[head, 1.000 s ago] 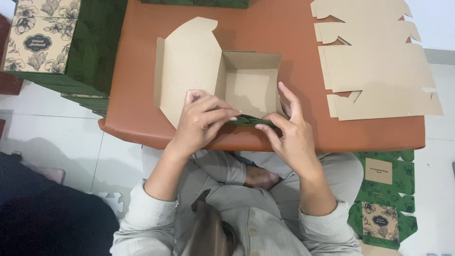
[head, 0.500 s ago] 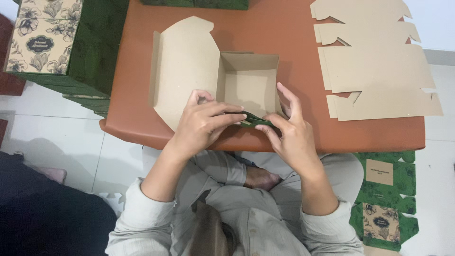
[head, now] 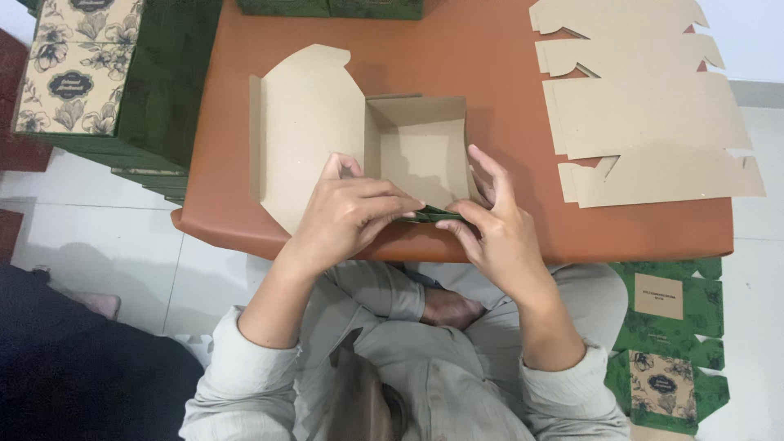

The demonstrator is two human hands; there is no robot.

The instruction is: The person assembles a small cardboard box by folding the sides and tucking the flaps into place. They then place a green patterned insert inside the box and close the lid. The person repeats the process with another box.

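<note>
A half-folded cardboard box (head: pixel 416 147), brown inside and green outside, sits on the reddish-brown low table (head: pixel 457 49). Its wide lid flap (head: pixel 306 122) lies open to the left. My left hand (head: pixel 347 216) and my right hand (head: pixel 490 224) pinch the box's near wall, whose green edge (head: pixel 433 216) shows between the fingertips. Both hands press that flap down at the table's front edge. The right hand's fingers are spread along the box's right side.
Several flat brown box blanks (head: pixel 645 106) are stacked at the table's right. Finished green floral boxes (head: pixel 90 73) are piled on the left, and more at the far edge (head: pixel 327 8). Flat green blanks (head: pixel 665 343) lie on the floor at right. My crossed legs (head: pixel 425 343) are below the table.
The hands have drawn closer together on the near wall, folding the green flap flatter. The box has stayed in place.
</note>
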